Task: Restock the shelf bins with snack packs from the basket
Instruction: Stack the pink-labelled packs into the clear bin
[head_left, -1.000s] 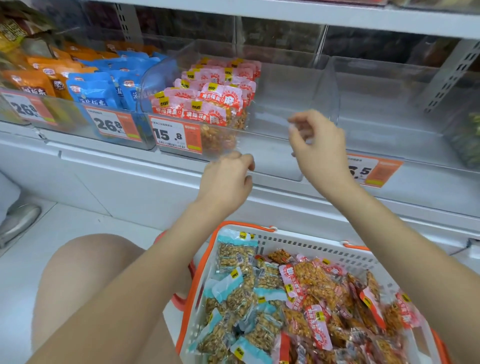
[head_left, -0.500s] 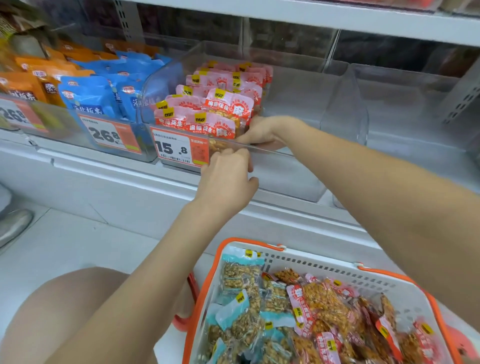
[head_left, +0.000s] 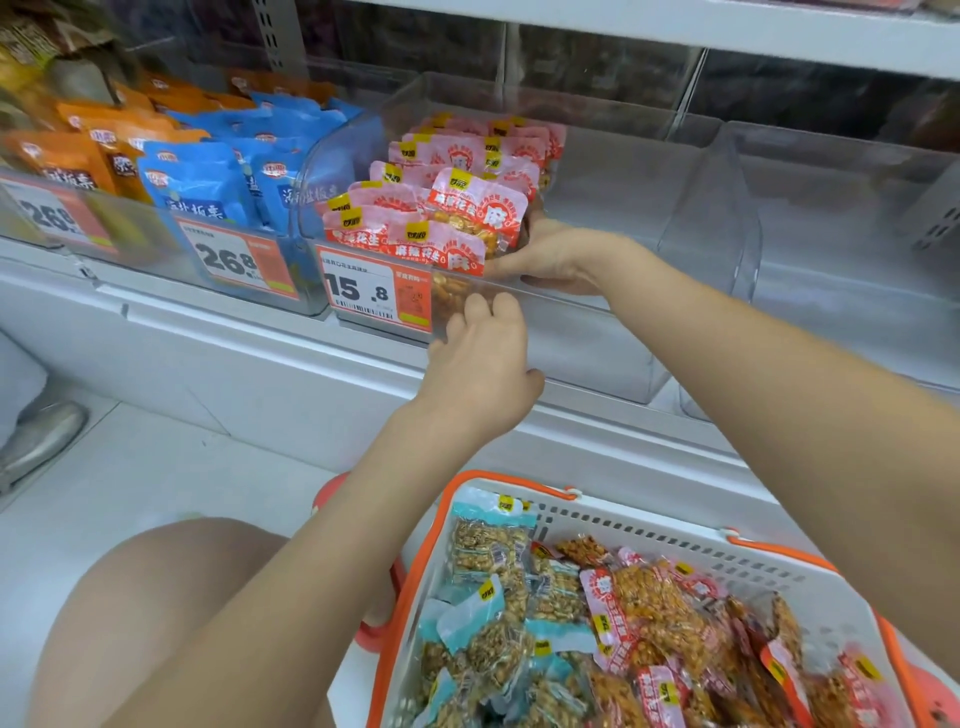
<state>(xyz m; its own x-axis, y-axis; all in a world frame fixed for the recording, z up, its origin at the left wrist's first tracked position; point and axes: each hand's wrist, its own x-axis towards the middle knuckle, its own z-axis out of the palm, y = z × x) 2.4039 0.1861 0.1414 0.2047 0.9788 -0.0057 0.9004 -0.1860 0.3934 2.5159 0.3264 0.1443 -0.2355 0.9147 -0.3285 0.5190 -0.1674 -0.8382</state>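
Right hand (head_left: 545, 254) inside the clear shelf bin (head_left: 597, 332), fingers against the pink snack packs (head_left: 457, 218), left hand (head_left: 483, 358) curling over its front lip: press the row leftward and upright, freeing space for basket (head_left: 649, 535) stock.

Left grip (head_left: 480, 358) curled, knuckles up; right grip (head_left: 550, 257) reaches leftward, forearms crossing

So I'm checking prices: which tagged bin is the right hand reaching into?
The clear bin tagged 15.8, holding pink peanut packs. The right hand rests against those packs; the 26.8 bin holds blue packs.
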